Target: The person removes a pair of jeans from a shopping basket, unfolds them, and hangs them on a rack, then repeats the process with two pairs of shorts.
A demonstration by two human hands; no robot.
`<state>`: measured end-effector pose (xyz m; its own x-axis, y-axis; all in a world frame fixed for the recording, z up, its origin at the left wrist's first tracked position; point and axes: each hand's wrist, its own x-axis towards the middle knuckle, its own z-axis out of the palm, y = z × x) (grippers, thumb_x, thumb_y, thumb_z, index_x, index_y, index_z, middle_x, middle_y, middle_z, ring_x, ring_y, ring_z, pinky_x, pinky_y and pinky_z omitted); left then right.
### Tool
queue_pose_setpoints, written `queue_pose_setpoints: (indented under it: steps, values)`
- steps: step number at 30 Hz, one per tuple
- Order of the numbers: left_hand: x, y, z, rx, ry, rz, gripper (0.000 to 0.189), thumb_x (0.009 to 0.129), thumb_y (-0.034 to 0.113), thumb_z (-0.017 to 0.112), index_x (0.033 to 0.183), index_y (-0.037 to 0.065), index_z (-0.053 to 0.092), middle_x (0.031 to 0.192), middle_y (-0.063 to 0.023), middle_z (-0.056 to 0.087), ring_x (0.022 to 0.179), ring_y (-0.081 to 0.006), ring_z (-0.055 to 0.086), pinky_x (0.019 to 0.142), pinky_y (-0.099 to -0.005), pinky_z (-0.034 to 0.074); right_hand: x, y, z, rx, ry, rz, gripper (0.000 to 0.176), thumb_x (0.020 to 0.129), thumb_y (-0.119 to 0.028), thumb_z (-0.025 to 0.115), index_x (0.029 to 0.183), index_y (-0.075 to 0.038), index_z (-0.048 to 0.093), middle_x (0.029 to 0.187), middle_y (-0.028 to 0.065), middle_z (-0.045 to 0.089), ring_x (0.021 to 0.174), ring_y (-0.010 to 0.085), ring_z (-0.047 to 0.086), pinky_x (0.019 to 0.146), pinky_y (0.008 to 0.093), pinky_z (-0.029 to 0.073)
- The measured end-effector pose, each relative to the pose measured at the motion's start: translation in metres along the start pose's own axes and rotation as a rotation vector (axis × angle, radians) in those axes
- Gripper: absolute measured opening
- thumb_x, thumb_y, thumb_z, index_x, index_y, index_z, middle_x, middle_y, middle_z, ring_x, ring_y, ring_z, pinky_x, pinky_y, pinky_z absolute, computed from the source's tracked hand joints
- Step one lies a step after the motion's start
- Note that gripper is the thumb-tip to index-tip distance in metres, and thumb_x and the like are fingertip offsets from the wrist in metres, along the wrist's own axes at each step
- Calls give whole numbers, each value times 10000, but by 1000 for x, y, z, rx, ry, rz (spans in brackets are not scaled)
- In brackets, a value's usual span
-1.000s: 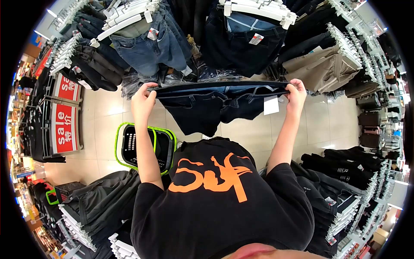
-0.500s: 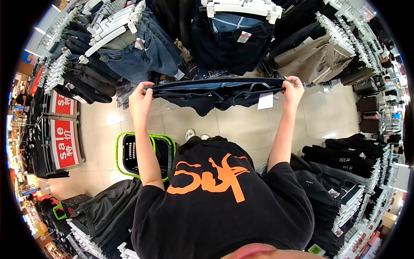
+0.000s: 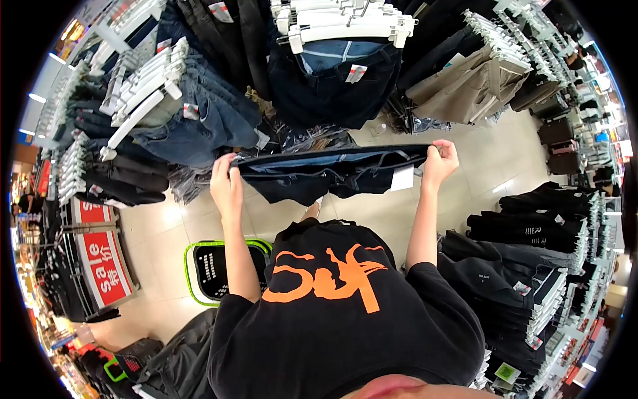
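Dark denim shorts (image 3: 282, 187) are stretched out level in front of me, with the waistband opening towards my head. My left hand (image 3: 226, 189) pinches one end of the waistband, and my right hand (image 3: 438, 166) grips the other end. The lighter blue inside of the waist shows between them. A white paper tag (image 3: 402, 178) hangs from the shorts near my right hand. How far down the legs reach is hard to tell from above.
Ahead hang dark jeans (image 3: 335, 90), blue denim (image 3: 199, 133) and khaki garments (image 3: 458, 86) on white hangers (image 3: 352, 32). A black basket with a green rim (image 3: 189, 269) stands on the floor at left, near a red sale sign (image 3: 103, 266). Dark clothes (image 3: 492, 266) hang at right.
Both hands have come slightly closer to my body with the shorts still stretched between them. My view has shifted, and one foot now shows below the shorts.
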<state>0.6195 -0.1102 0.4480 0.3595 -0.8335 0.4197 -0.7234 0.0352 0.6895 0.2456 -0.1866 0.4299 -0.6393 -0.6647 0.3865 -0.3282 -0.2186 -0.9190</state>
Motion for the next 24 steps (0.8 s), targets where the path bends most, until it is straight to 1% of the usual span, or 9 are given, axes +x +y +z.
queue_pose_setpoints:
  steps: [1,3,6,9,13,15,17,19,24]
  values:
    - [3,-6,6,-89,-13,15,210,705,53,397,856,-5,530,833,-143,533,785,-283,517,722,-298,397,1,-1,2,-11,24,9,124,557,80,480,616,-23,519,473,-79,279,431,13,231,402,190,184]
    - [3,-18,25,-137,95,-23,171,699,42,397,812,-15,512,746,-153,513,688,-283,499,656,-298,398,1,-7,5,-9,46,20,122,567,85,479,621,-18,516,480,-82,280,434,10,235,402,188,184]
    - [12,-15,37,-140,122,-109,130,696,37,397,762,-28,488,654,-141,465,574,-255,449,562,-297,378,4,-6,16,52,47,63,129,583,101,467,634,-10,508,492,-86,292,439,5,240,407,180,182]
    - [23,-11,47,-215,178,-151,131,697,34,393,761,-32,487,635,-138,449,575,-253,448,574,-297,382,6,-3,31,58,21,105,132,584,103,469,632,-13,509,495,-88,292,442,0,236,410,177,178]
    - [37,-23,60,-246,163,-92,161,686,11,360,784,-41,477,722,-145,476,668,-258,465,652,-293,379,11,14,47,33,6,128,144,578,107,474,642,-15,515,498,-93,290,447,-3,231,415,172,168]
    - [45,-29,67,-239,144,-114,180,681,7,343,794,-41,474,769,-140,493,700,-250,469,672,-295,375,16,17,50,27,1,132,146,577,109,473,645,-13,517,500,-94,287,448,-4,228,415,171,167]
    - [53,-30,78,-342,253,-128,191,685,19,337,799,-39,479,770,-132,503,689,-242,470,670,-296,375,21,17,53,21,-6,133,149,575,110,472,649,-11,519,503,-95,285,449,-4,226,415,171,165]
    - [61,-26,85,-326,251,-197,205,695,27,327,810,-29,487,768,-113,507,698,-220,472,681,-289,375,28,14,57,53,-13,134,152,573,111,472,654,-8,521,506,-95,279,451,-4,220,415,170,162]
    - [79,-22,103,-502,292,-379,221,710,33,308,832,-21,484,803,-83,499,738,-177,457,722,-257,357,41,3,71,39,-59,113,154,576,114,473,657,-10,517,514,-96,268,456,-4,212,421,167,155]
